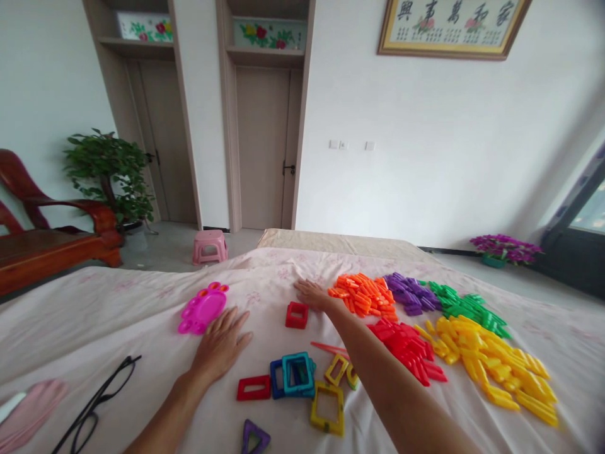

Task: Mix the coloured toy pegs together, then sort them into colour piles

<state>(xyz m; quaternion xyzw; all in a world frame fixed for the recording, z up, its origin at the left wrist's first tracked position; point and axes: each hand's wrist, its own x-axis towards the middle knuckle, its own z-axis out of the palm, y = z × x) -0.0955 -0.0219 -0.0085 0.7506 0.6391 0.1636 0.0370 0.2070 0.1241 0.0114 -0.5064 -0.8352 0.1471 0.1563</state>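
Note:
My left hand (221,347) rests on the cloth with its fingers spread, holding nothing. Just beyond it lies a magenta paw-shaped palette (208,309), close to the fingertips. Farther out, my right hand (312,294) lies flat with fingers stretched, and I see nothing in it. Near its palm is a red square frame tile (297,315). Between my forearms are a red rectangular tile (254,388), overlapping blue and teal square tiles (297,376), yellow tiles (327,410), a purple triangle tile (255,436) and a thin red stick (328,347), partly hidden by my right arm.
On the right lie piles of orange (363,295), purple (411,293), green (466,306), red (406,347) and yellow pieces (496,362). Black glasses (92,403) and a pink cloth (35,410) lie at left. A pink stool (210,246) stands beyond the table.

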